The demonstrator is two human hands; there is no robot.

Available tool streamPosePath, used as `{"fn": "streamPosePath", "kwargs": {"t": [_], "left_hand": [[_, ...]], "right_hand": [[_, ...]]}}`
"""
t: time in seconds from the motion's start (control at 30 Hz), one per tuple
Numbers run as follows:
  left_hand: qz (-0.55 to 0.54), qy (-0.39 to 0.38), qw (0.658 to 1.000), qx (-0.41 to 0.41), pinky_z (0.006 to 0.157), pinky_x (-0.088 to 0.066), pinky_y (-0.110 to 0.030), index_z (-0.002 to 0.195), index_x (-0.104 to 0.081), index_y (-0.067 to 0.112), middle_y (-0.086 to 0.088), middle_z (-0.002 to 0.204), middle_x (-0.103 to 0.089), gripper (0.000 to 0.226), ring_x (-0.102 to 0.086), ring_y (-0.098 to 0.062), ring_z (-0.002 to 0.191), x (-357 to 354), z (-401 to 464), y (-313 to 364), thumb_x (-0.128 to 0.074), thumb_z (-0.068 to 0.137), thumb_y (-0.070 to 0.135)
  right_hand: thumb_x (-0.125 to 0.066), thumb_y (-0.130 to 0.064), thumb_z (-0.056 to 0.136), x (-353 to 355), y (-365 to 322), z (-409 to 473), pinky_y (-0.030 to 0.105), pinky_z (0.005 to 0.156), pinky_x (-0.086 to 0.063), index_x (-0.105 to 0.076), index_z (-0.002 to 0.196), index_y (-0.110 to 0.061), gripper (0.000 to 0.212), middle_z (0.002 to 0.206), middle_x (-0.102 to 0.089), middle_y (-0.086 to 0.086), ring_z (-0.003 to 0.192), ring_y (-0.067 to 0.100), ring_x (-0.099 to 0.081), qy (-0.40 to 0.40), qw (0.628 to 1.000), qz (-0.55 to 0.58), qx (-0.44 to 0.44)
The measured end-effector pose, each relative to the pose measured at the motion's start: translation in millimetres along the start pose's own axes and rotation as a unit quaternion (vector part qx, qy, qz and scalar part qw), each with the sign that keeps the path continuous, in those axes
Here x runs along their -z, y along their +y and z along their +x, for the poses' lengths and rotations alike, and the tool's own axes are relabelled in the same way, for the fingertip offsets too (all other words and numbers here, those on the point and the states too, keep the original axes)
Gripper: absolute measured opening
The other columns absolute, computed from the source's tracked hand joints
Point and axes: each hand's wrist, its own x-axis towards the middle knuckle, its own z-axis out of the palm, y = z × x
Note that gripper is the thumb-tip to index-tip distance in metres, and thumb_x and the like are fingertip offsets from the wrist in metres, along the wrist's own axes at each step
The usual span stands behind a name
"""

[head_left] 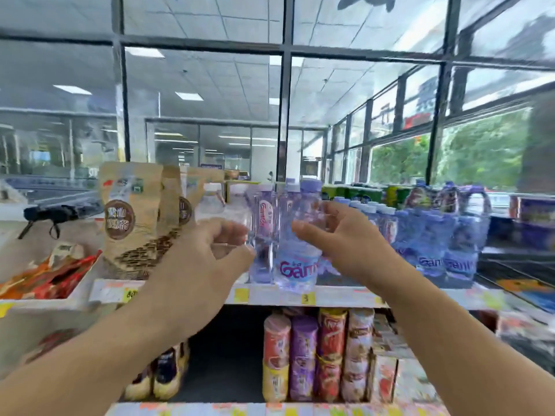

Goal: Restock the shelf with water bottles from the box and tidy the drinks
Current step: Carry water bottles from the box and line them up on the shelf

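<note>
Purple-capped water bottles are standing along the top shelf (300, 297) across the middle of the frame, and both hands are reaching up to them from the lower corners. At centre, the front bottle (295, 235), with a pink "Gan..." label on its lower half, is sitting right at the shelf's front edge; the right hand (339, 235) is curling its fingers round the bottle's right side, thumb pointing left across the front, so it is gripping that bottle. Just left of it, a slimmer bottle (264, 232) with a vertical pink label is standing beside a clear bottle with a white cap (220, 208). The left hand (204, 256) is closing on the clear bottle's lower part, thumb and fingers curled with their tips reaching almost to the slimmer bottle; the blur is making the exact contact hard to read. To the right of centre, a row of larger blue bottles (435, 244) is running back along the shelf toward the windows, with green packs (360, 193) behind them. At the left of the frame, tan paper pouches (132, 220) with round brown badges are standing upright just beside the clear bottle, and red snack packets (48, 274) are lying in a bin at the far left. Below the shelf edge, in the lower middle, stacked cylindrical snack tubes (318, 355) in orange, purple and red are filling the next level down.
</note>
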Motion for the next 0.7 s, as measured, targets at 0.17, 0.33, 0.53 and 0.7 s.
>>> {"fn": "streamPosePath", "kwargs": {"t": [0.17, 0.33, 0.53, 0.7], "left_hand": [[-0.029, -0.066, 0.997, 0.01, 0.074, -0.041, -0.013, 0.103, -0.062, 0.033, 0.018, 0.097, -0.068, 0.018, -0.063, 0.008, 0.088, -39, 5, -2, -0.064, 0.086, 0.038], [-0.036, -0.105, 0.994, 0.019, 0.074, -0.047, -0.015, 0.102, -0.061, 0.037, 0.02, 0.097, -0.067, 0.02, -0.063, 0.008, 0.09, -66, 15, -2, -0.062, 0.085, 0.047], [-0.033, -0.126, 0.991, 0.023, 0.078, -0.043, -0.013, 0.106, -0.06, 0.037, 0.02, 0.101, -0.067, 0.026, -0.061, 0.011, 0.093, -86, 27, -3, -0.06, 0.085, 0.051], [-0.033, -0.129, 0.99, 0.04, 0.076, -0.044, -0.011, 0.103, -0.061, 0.038, 0.021, 0.098, -0.069, 0.024, -0.062, 0.013, 0.089, -94, 30, -8, -0.059, 0.084, 0.052]], "right_hand": [[-0.07, -0.045, 0.089, 76, 65, 16, 0.037, 0.077, -0.05, -0.065, 0.106, -0.025, 0.026, 0.095, -0.071, -0.003, 0.09, 0.018, -0.067, 0.061, 0.988, -0.135, -0.048], [-0.07, -0.049, 0.088, 141, 137, 40, 0.045, 0.08, -0.051, -0.062, 0.114, -0.015, 0.044, 0.103, -0.069, 0.012, 0.09, 0.033, -0.066, 0.131, 0.96, -0.195, -0.154], [-0.067, -0.05, 0.09, 161, 195, 64, 0.053, 0.1, -0.044, -0.033, 0.15, -0.006, 0.082, 0.151, -0.043, 0.018, 0.13, 0.039, -0.048, 0.148, 0.934, -0.212, -0.245], [-0.063, -0.045, 0.095, 149, 225, 78, 0.049, 0.079, -0.048, -0.019, 0.152, -0.002, 0.084, 0.136, -0.052, 0.026, 0.102, 0.04, -0.059, 0.127, 0.917, -0.228, -0.302]]}}
